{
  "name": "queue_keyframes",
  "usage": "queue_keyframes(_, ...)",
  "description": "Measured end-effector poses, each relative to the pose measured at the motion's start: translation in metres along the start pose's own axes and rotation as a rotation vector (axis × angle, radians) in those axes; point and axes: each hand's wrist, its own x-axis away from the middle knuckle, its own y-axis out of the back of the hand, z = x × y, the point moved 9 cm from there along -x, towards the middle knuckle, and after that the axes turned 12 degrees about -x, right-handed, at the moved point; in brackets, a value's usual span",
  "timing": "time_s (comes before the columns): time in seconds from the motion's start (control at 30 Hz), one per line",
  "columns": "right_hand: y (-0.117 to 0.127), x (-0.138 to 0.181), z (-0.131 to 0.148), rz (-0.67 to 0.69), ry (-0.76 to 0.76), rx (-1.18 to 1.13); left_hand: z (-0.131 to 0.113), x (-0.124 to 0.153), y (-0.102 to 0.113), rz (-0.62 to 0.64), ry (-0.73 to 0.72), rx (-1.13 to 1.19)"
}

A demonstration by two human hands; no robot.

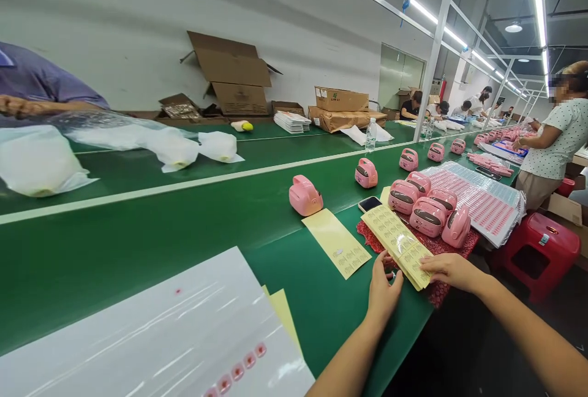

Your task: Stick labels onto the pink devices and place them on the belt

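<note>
A stack of yellow sticker sheets (404, 249) with small printed labels lies slanted in front of me. My right hand (452, 271) grips its near right end, thumb and fingers at the edge. Against its left edge is my left hand (384, 290), thumb and fingers curved and apart. Some of the left fingertips are hidden near the stack. A single yellow sheet (335, 242), partly bare of labels, lies to the left. Behind the stack, several pink toy-like cases with handles (428, 216) stand on red bubble wrap (468, 244).
A phone (370, 204) lies beyond the stack. More pink cases (305, 195) stand along the green belt (206, 213). A white sticker sheet (151, 329) covers the near left; plastic-covered sheets (482, 201) lie right. A red stool (539, 250) and co-workers are nearby.
</note>
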Motion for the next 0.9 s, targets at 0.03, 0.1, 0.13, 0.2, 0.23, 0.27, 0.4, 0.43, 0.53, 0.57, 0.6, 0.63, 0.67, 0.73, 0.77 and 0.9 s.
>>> queue_keyframes(0.03, 0.000, 0.000, 0.000, 0.003, 0.004, 0.003, 0.000, 0.000, 0.000, 0.001, 0.002, 0.001)
queue_keyframes(0.1, -0.002, 0.001, 0.000, 0.017, 0.014, 0.009, 0.000, 0.000, 0.000, 0.005, 0.006, 0.004)
queue_keyframes(0.13, -0.003, 0.002, 0.000, 0.026, 0.018, 0.012, 0.000, 0.000, -0.001, 0.008, 0.007, 0.005)
queue_keyframes(0.2, -0.007, 0.007, 0.000, 0.046, 0.028, 0.027, 0.001, 0.000, -0.002, 0.014, 0.009, 0.010)
queue_keyframes(0.23, -0.008, 0.010, 0.000, 0.055, 0.033, 0.045, 0.001, 0.000, -0.002, 0.014, 0.009, 0.013)
queue_keyframes(0.27, -0.010, 0.013, -0.001, 0.063, 0.039, 0.067, 0.001, 0.000, -0.002, 0.014, 0.009, 0.016)
queue_keyframes(0.4, -0.012, 0.024, -0.003, 0.079, 0.060, 0.132, 0.000, 0.000, -0.002, 0.014, 0.009, 0.025)
queue_keyframes(0.43, -0.011, 0.026, -0.004, 0.082, 0.060, 0.133, 0.000, 0.000, -0.002, 0.016, 0.009, 0.027)
queue_keyframes(0.53, -0.011, 0.029, -0.005, 0.085, 0.044, 0.125, -0.001, 0.000, -0.001, 0.019, 0.007, 0.030)
queue_keyframes(0.57, -0.010, 0.029, -0.005, 0.083, 0.038, 0.123, -0.002, 0.000, -0.001, 0.019, 0.006, 0.031)
queue_keyframes(0.6, -0.010, 0.030, -0.005, 0.079, 0.034, 0.120, -0.002, 0.000, -0.001, 0.020, 0.006, 0.032)
queue_keyframes(0.63, -0.010, 0.030, -0.005, 0.076, 0.032, 0.116, -0.001, 0.000, -0.001, 0.020, 0.006, 0.033)
queue_keyframes(0.67, -0.010, 0.031, -0.006, 0.073, 0.032, 0.111, -0.001, 0.000, -0.001, 0.020, 0.006, 0.034)
queue_keyframes(0.73, -0.010, 0.031, -0.006, 0.068, 0.034, 0.101, -0.001, 0.000, -0.002, 0.020, 0.007, 0.035)
queue_keyframes(0.77, -0.010, 0.031, -0.007, 0.065, 0.032, 0.095, -0.001, 0.000, -0.002, 0.019, 0.006, 0.035)
queue_keyframes(0.9, -0.007, 0.024, -0.007, 0.046, 0.022, 0.071, 0.000, 0.000, -0.003, 0.024, 0.005, 0.027)
